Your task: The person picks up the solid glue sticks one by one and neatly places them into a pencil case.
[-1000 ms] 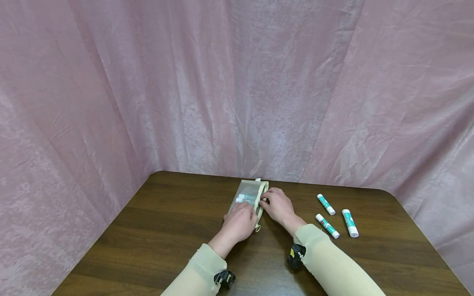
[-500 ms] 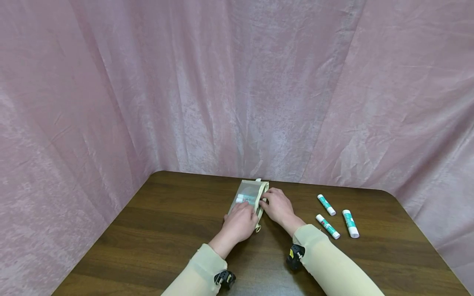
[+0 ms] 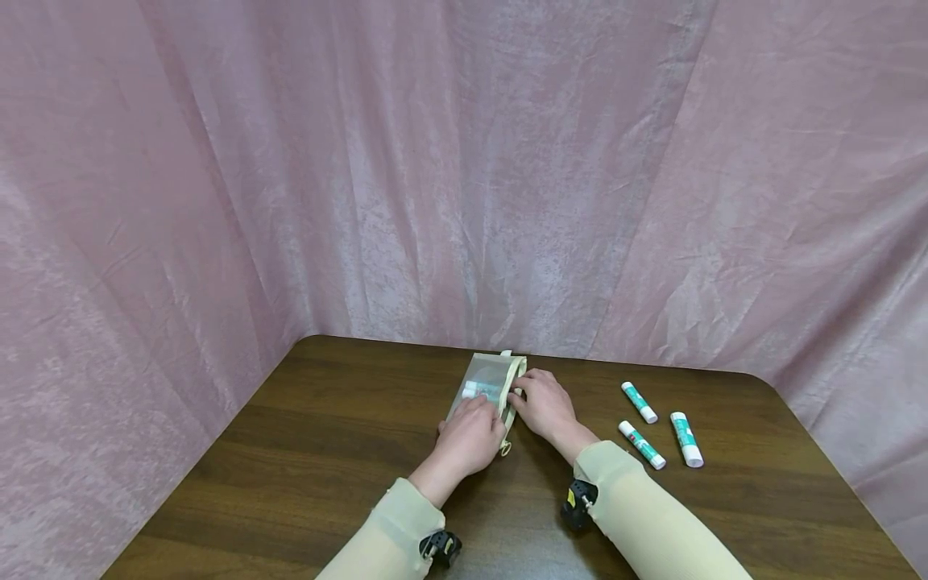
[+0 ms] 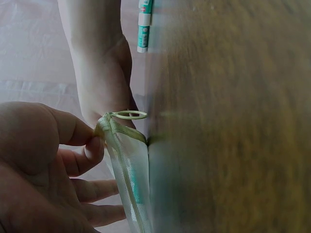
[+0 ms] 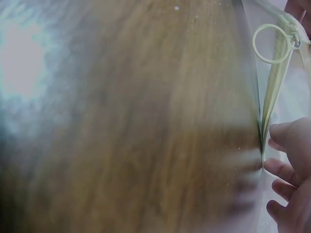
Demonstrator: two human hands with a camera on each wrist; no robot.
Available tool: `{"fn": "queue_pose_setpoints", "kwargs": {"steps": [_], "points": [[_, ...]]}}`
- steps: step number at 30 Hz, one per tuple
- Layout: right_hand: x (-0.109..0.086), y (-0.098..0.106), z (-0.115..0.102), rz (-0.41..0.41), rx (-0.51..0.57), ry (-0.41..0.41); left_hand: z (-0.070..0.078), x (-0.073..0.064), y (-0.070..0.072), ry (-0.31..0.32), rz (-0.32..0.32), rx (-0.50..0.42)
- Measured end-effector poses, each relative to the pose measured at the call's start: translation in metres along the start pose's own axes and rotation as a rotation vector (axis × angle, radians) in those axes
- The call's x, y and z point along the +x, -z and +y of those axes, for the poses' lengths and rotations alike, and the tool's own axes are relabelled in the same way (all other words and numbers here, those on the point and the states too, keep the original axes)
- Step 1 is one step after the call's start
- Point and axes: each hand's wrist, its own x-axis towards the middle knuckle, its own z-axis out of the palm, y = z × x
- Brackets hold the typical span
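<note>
A pale mesh zip pouch (image 3: 484, 369) lies on the table towards its far edge, mouth to the right. Glue sticks (image 3: 475, 389) with white ends show through the mesh. My left hand (image 3: 470, 435) lies over the pouch's near part; in the left wrist view, its thumb and forefinger pinch the corner beside the zip pull ring (image 4: 130, 115). My right hand (image 3: 547, 403) is at the mouth, fingertips right at the opening's edge. In the right wrist view, its thumb and fingers stand apart, with the pull ring (image 5: 270, 43) above them.
Three teal-and-white glue sticks lie right of the right hand: a far slim one (image 3: 640, 402), a near slim one (image 3: 641, 445) and a thicker one (image 3: 686, 439). The brown wooden table (image 3: 290, 467) has a pink curtain (image 3: 391, 201) behind it.
Both hands and the pouch stay almost still. The glue stick seen through the mesh has shifted very slightly.
</note>
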Motion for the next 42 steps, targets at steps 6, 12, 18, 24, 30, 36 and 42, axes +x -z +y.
{"fn": "queue_pose_setpoints", "kwargs": {"steps": [6,12,18,24,30,36,42], "points": [[-0.003,0.003,0.002,0.004,0.03,-0.016,0.0,0.0,0.0,-0.003,-0.002,0.0],[-0.008,0.01,0.004,0.015,0.055,-0.031,0.002,0.0,0.0,-0.001,-0.005,0.001],[-0.019,0.023,0.005,0.012,0.049,-0.021,0.003,0.001,0.0,0.009,-0.012,-0.003],[-0.029,0.032,0.011,-0.004,0.029,-0.026,0.003,0.0,0.002,0.007,-0.015,-0.01],[-0.039,0.042,0.016,0.022,0.016,-0.022,0.001,0.0,0.0,0.012,-0.009,-0.005],[-0.05,0.051,0.023,0.03,0.003,-0.021,0.0,0.0,0.0,0.002,0.006,-0.007],[-0.06,0.056,0.029,0.022,0.0,-0.042,-0.012,0.006,-0.014,-0.042,0.069,-0.006]]}}
